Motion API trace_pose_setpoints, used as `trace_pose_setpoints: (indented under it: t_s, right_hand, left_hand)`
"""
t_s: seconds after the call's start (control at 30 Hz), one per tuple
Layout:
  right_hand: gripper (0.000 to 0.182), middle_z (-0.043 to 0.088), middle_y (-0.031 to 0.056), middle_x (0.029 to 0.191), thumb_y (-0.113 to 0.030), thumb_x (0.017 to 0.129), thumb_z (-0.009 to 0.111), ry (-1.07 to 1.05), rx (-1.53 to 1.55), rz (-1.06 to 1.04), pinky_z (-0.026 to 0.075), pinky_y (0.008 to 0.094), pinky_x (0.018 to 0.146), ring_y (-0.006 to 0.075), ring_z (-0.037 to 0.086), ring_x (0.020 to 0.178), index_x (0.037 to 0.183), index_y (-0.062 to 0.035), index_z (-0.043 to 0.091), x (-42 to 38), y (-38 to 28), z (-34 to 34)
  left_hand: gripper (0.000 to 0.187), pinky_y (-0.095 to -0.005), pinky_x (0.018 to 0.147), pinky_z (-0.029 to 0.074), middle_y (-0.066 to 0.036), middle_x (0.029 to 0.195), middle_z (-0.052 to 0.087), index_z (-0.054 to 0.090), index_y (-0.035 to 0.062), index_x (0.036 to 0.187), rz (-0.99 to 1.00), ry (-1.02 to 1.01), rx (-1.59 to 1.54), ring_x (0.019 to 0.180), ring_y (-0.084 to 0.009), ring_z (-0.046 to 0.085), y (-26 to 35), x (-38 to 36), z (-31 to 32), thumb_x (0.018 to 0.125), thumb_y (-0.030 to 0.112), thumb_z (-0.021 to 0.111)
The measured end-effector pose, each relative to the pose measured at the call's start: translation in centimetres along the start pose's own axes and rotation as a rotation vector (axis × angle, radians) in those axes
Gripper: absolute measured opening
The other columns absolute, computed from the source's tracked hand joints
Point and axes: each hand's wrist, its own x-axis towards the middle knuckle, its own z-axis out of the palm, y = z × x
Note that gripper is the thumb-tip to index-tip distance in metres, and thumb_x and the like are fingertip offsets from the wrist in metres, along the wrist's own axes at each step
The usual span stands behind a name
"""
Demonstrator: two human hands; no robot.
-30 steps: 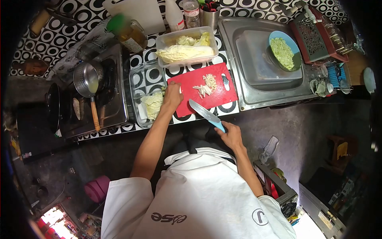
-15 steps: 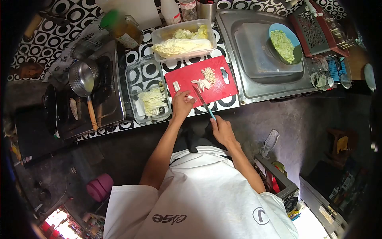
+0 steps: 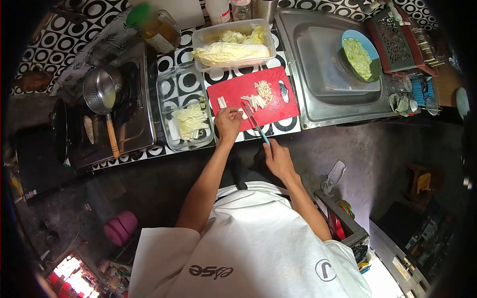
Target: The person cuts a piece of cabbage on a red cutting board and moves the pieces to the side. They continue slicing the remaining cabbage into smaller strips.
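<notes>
My right hand (image 3: 278, 158) grips a knife (image 3: 257, 126) by its light-blue handle, the blade lying across the red cutting board (image 3: 271, 113). Close to the blade, my left hand (image 3: 228, 122) is closed on a small white piece of cabbage stem (image 3: 243, 114) at the board's front edge. Chopped cabbage (image 3: 263, 90) lies in a pile on the upper right of the board, with thin cut strips (image 3: 254, 102) beside it. Another pale piece (image 3: 221, 102) rests at the board's left, just beyond my left hand.
Left of the board stands a clear container (image 3: 167, 133) with cabbage leaves. Behind it, another plastic container (image 3: 273, 45) holds a cabbage. A blue bowl (image 3: 371, 48) of shredded cabbage sits over the sink (image 3: 318, 111). A ladle (image 3: 112, 136) lies on the stove (image 3: 144, 116) at left.
The view has shifted slightly. My left hand still holds the stem piece and the knife stays beside it, with little visible movement of either hand.
</notes>
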Motion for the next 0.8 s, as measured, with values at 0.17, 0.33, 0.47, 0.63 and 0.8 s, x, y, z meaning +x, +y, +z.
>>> trace_pose_setpoints:
  t_s: [0.17,0.33,0.47,0.63,0.8]
  right_hand:
    - [0.026,0.061,0.0254,0.076,-0.024,0.094,0.043,-0.010,-0.072,-0.004,0.045,0.0507,0.067,0.0458,0.058,0.075,0.095,0.0005,0.053,0.0,-0.7,0.2]
    - [0.028,0.061,0.0272,0.076,-0.024,0.094,0.041,-0.052,-0.184,0.038,0.046,0.0529,0.067,0.0468,0.058,0.075,0.088,0.0012,0.051,0.0,-2.1,-0.4]
    - [0.028,0.059,0.0305,0.075,-0.023,0.094,0.040,-0.091,-0.279,0.073,0.047,0.0539,0.068,0.0486,0.058,0.074,0.088,0.0024,0.049,0.0,-3.3,-0.4]
    - [0.028,0.059,0.0320,0.074,-0.023,0.094,0.039,-0.117,-0.320,0.099,0.047,0.0540,0.069,0.0504,0.058,0.073,0.090,0.0031,0.047,0.3,-3.0,0.6]
    - [0.031,0.058,0.0337,0.079,-0.025,0.094,0.037,-0.176,-0.264,0.137,0.047,0.0538,0.072,0.0508,0.057,0.081,0.092,0.0038,0.048,1.1,-2.2,0.1]
  left_hand:
    - [0.014,-0.0254,0.062,0.052,-0.013,0.081,0.063,0.067,-0.0033,0.084,-0.007,-0.040,0.083,0.068,-0.0186,0.065,0.5,0.0,-0.3,0.071,0.001,0.069]
    - [0.012,-0.0294,0.062,0.051,-0.016,0.077,0.064,0.068,-0.0026,0.083,0.036,-0.036,0.133,0.066,-0.0230,0.066,0.9,0.1,-0.6,0.072,0.002,0.067]
    - [0.010,-0.0334,0.064,0.050,-0.018,0.075,0.064,0.068,-0.0015,0.080,0.036,-0.074,0.181,0.069,-0.0282,0.065,1.2,0.4,-0.8,0.072,0.003,0.066]
    - [0.007,-0.0373,0.066,0.050,-0.019,0.076,0.064,0.067,-0.0016,0.076,0.139,-0.137,0.308,0.072,-0.0338,0.063,0.9,1.0,-0.6,0.071,0.003,0.064]
    - [0.007,-0.0368,0.068,0.051,-0.020,0.075,0.064,0.067,-0.0027,0.076,0.087,-0.235,0.311,0.072,-0.0332,0.064,1.2,1.6,-1.6,0.072,0.001,0.063]
